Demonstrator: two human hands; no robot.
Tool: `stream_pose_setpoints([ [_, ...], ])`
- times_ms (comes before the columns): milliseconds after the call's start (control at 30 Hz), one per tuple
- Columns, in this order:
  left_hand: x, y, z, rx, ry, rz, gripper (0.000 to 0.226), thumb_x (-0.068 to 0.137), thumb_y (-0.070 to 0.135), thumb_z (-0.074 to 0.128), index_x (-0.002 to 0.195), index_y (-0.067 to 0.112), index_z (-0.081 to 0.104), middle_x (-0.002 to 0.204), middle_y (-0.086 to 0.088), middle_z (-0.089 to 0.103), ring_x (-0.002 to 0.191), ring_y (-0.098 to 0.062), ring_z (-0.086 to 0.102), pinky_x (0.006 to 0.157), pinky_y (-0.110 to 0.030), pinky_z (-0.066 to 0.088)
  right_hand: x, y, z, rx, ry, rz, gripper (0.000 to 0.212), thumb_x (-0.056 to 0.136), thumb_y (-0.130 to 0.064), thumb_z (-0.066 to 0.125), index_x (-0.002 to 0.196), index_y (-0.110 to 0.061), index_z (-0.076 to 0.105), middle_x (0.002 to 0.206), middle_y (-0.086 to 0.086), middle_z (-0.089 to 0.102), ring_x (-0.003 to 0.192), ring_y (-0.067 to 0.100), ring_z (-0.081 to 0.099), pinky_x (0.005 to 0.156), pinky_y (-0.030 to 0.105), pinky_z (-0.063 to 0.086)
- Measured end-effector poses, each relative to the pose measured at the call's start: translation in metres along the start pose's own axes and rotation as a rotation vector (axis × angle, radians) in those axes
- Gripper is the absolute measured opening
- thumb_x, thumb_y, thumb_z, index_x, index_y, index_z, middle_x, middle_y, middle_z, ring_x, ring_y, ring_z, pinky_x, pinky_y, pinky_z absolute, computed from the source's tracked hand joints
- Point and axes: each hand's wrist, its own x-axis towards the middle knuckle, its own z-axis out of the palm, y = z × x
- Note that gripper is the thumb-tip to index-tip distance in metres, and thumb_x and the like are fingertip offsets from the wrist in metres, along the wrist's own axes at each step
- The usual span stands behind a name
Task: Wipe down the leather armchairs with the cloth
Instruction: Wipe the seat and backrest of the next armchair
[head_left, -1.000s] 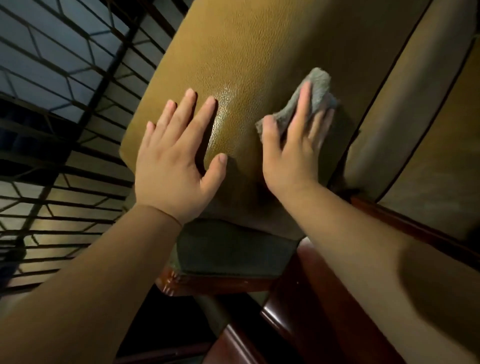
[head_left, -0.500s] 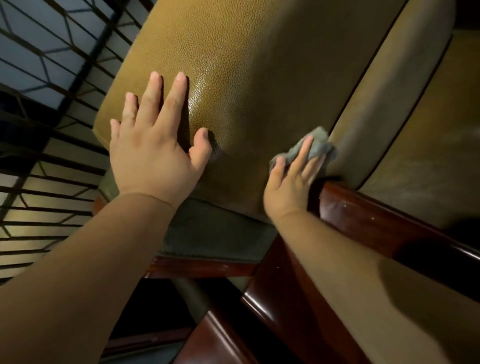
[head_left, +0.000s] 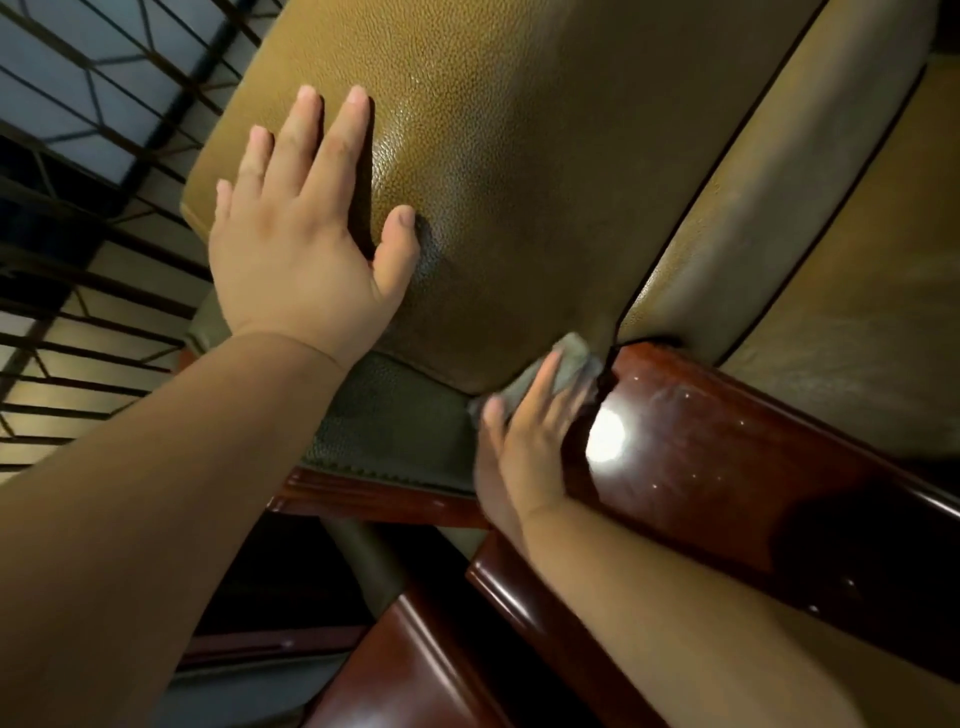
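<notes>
The tan leather armchair (head_left: 519, 130) fills the upper middle of the head view. My left hand (head_left: 306, 239) lies flat on its pebbled leather panel, fingers straight and spread. A small grey cloth (head_left: 569, 358) sits at the lower edge of that panel, where the leather meets the wooden armrest. My right hand (head_left: 524, 441) presses the cloth against the leather with straight fingers. Most of the cloth is hidden under the fingers.
A glossy dark red wooden armrest (head_left: 727, 467) runs from the cloth to the lower right, with a bright light glare on it. A second wooden rail (head_left: 415, 660) lies below. A dark metal window grille (head_left: 78, 130) is at the left.
My right hand has slid the cloth down the leather panel to its lower edge beside the armrest. My left hand stays flat on the panel.
</notes>
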Motion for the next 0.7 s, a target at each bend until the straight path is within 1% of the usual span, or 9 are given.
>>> stream_pose_setpoints([
  [67, 0.000, -0.002, -0.001, -0.005, -0.003, 0.010, 0.072, 0.100, 0.063, 0.035, 0.166, 0.035, 0.025, 0.173, -0.001, 0.026, 0.158, -0.036, 0.026, 0.124, -0.059, 0.028, -0.017, 0.005, -0.002, -0.015, -0.102, -0.054, 0.079, 0.106, -0.058, 0.016, 0.163, -0.013, -0.015, 0.164, 0.016, -0.034, 0.156, 0.041, -0.023, 0.128, 0.045, -0.011],
  [167, -0.001, -0.004, 0.000, -0.025, -0.005, 0.021, 0.073, 0.100, 0.064, 0.034, 0.166, 0.035, 0.025, 0.173, -0.001, 0.026, 0.158, -0.037, 0.026, 0.124, -0.060, 0.027, 0.025, 0.032, -0.025, -0.173, -0.087, -0.104, 0.079, 0.105, -0.055, 0.011, 0.163, -0.006, -0.011, 0.166, 0.024, -0.022, 0.156, 0.045, -0.017, 0.128, 0.057, -0.003],
  [267, -0.002, -0.005, 0.001, -0.045, 0.016, 0.019, 0.075, 0.098, 0.066, 0.037, 0.166, 0.035, 0.028, 0.173, -0.001, 0.028, 0.157, -0.038, 0.028, 0.123, -0.061, 0.029, 0.052, 0.036, -0.035, -0.088, -0.043, 0.119, 0.083, 0.100, -0.056, 0.012, 0.164, -0.010, -0.014, 0.169, 0.026, -0.018, 0.158, 0.038, -0.015, 0.128, 0.053, 0.002],
  [333, -0.002, -0.005, 0.002, -0.050, 0.021, 0.019, 0.076, 0.097, 0.066, 0.039, 0.166, 0.034, 0.029, 0.172, -0.001, 0.028, 0.157, -0.038, 0.029, 0.123, -0.061, 0.030, 0.027, 0.014, -0.025, -0.011, -0.060, 0.182, 0.082, 0.101, -0.058, 0.010, 0.163, -0.012, -0.016, 0.169, 0.027, -0.018, 0.158, 0.040, -0.013, 0.129, 0.053, 0.003],
  [400, -0.003, -0.004, 0.002, -0.053, 0.015, 0.018, 0.077, 0.096, 0.066, 0.041, 0.165, 0.034, 0.030, 0.172, -0.002, 0.029, 0.156, -0.038, 0.029, 0.122, -0.062, 0.030, -0.014, -0.005, -0.013, -0.011, -0.066, 0.058, 0.079, 0.105, -0.060, 0.012, 0.163, -0.015, -0.017, 0.169, 0.026, -0.018, 0.158, 0.044, -0.009, 0.129, 0.054, 0.009],
  [467, -0.002, -0.004, 0.001, -0.056, 0.009, 0.024, 0.077, 0.096, 0.066, 0.041, 0.165, 0.033, 0.030, 0.172, -0.003, 0.030, 0.156, -0.039, 0.030, 0.120, -0.065, 0.031, -0.026, -0.021, -0.017, 0.086, -0.079, -0.004, 0.082, 0.104, -0.058, 0.023, 0.163, -0.017, -0.018, 0.167, 0.018, -0.028, 0.157, 0.043, -0.016, 0.128, 0.057, 0.011],
  [600, -0.003, -0.006, 0.000, -0.080, 0.021, 0.034, 0.076, 0.100, 0.073, 0.025, 0.165, 0.033, 0.031, 0.172, -0.002, 0.031, 0.156, -0.038, 0.029, 0.121, -0.065, 0.030, 0.057, -0.076, -0.049, 0.144, -0.036, -0.040, 0.082, 0.102, -0.051, 0.022, 0.164, -0.013, -0.016, 0.167, 0.016, -0.032, 0.153, 0.034, -0.033, 0.129, 0.056, 0.004],
  [667, -0.004, -0.007, 0.001, -0.121, 0.041, 0.034, 0.078, 0.100, 0.075, 0.017, 0.164, 0.034, 0.034, 0.171, 0.000, 0.032, 0.157, -0.037, 0.029, 0.121, -0.064, 0.029, 0.072, -0.101, -0.061, 0.206, -0.015, -0.083, 0.078, 0.105, -0.046, 0.021, 0.164, -0.011, -0.014, 0.168, 0.011, -0.031, 0.153, 0.031, -0.034, 0.127, 0.058, -0.001],
  [700, -0.005, -0.008, 0.001, -0.136, 0.054, 0.034, 0.076, 0.101, 0.074, 0.016, 0.164, 0.034, 0.035, 0.171, 0.000, 0.033, 0.156, -0.036, 0.030, 0.121, -0.063, 0.029, 0.061, -0.107, -0.061, 0.240, -0.024, -0.167, 0.076, 0.107, -0.043, 0.022, 0.164, -0.006, -0.010, 0.168, 0.011, -0.030, 0.154, 0.035, -0.032, 0.126, 0.060, -0.002],
])
